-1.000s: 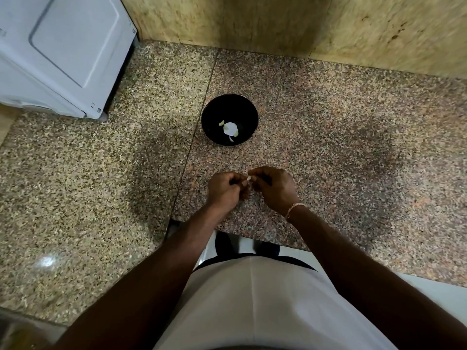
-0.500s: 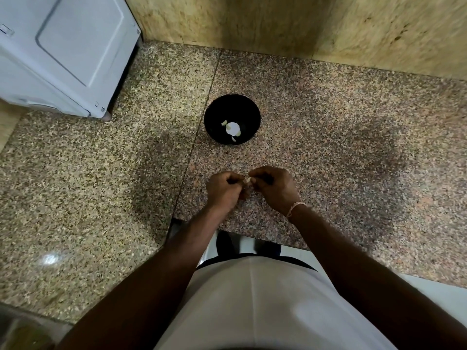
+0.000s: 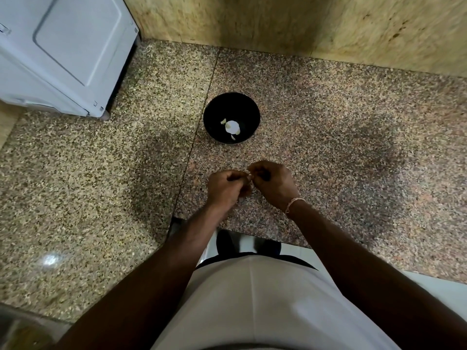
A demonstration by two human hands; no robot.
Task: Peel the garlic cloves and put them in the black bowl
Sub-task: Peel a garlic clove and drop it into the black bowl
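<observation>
- Little is changing since the earlier frames: both hands are staying together over the counter, just short of the bowl, with only small finger shifts and a slight drift of the view.
- Fingers of the left hand (image 3: 226,186) are curling around a garlic clove (image 3: 249,177), of which only a pale sliver is showing between the two hands.
- Fingertips of the right hand (image 3: 274,185) are pinching at the same clove, seemingly working at its skin; whether any skin is coming away is too small to tell.
- Sitting well beyond the hands on the speckled granite counter (image 3: 353,137) is the black bowl (image 3: 231,117), holding a few pale pieces (image 3: 232,126), which I am taking to be garlic already dropped in.
- Standing at the far left is a white appliance (image 3: 60,51), well apart from the work.
- Handling, as a judgement: a clove is being light and firm, its skin papery, thin and clinging, and the bared flesh tending to be slick and sticky.
- Gripping the body of the clove with one hand and picking at the skin from an end with the other is looking like the sensible hold.
- Squeezing too hard is risking the clove shooting out of the fingers.
</observation>
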